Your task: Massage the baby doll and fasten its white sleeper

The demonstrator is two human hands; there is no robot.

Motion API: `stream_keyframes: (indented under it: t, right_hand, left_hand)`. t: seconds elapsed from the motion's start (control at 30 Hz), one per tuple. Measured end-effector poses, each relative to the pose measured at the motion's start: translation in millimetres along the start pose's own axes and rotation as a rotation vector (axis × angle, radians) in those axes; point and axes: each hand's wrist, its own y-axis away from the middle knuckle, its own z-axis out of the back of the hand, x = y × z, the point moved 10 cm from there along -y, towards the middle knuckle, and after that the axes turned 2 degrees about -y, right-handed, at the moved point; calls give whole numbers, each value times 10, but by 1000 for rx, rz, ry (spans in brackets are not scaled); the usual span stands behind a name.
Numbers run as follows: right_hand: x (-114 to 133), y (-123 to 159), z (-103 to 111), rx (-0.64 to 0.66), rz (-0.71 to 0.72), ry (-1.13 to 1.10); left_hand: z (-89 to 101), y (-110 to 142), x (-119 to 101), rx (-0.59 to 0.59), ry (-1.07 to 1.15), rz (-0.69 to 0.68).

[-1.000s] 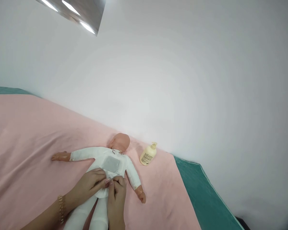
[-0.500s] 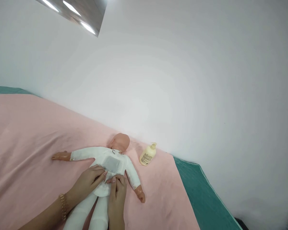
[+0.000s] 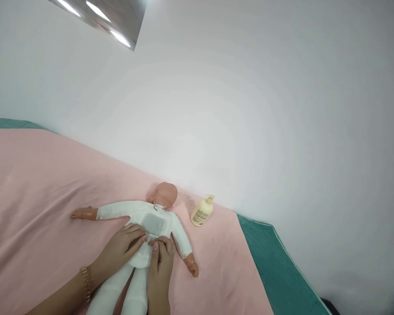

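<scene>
A baby doll (image 3: 139, 258) with a white cloth body lies on a pink sheet, its head toward the wall and its arms spread. On its torso sits a greyish rectangular patch (image 3: 153, 224). My left hand (image 3: 126, 245), with a beaded bracelet on the wrist, rests on the left of the torso, its fingertips pinching the white cloth just below the patch. Close beside it, my right hand (image 3: 161, 262) pinches the same cloth between thumb and bent fingers. The fingertips nearly meet, and they partly cover the cloth they hold.
Right of the doll's head stands a pale yellow pump bottle (image 3: 202, 211). The pink sheet (image 3: 223, 262) lies over a green cover (image 3: 276, 262) that shows at the right. A white wall (image 3: 216, 109) rises directly behind, with a reflective panel (image 3: 118, 19) at upper left.
Both hands' fingertips have shifted very slightly up toward the patch, still pinching the cloth. The doll and bottle stay in place.
</scene>
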Motion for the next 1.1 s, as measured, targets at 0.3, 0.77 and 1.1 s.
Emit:
stream_keyframes:
  t: [0.3,0.77,1.1]
  right_hand:
    - [-155,41,-58,29,1,42]
    - [-116,-18,-74,42,-16,76]
    - [-338,-685,-11,-28,-131,-36]
  left_hand:
    - [15,19,-16,-17,-14,7]
    - [-30,-16,53,-2,-4,40]
    - [111,-475,316,-69,135,241]
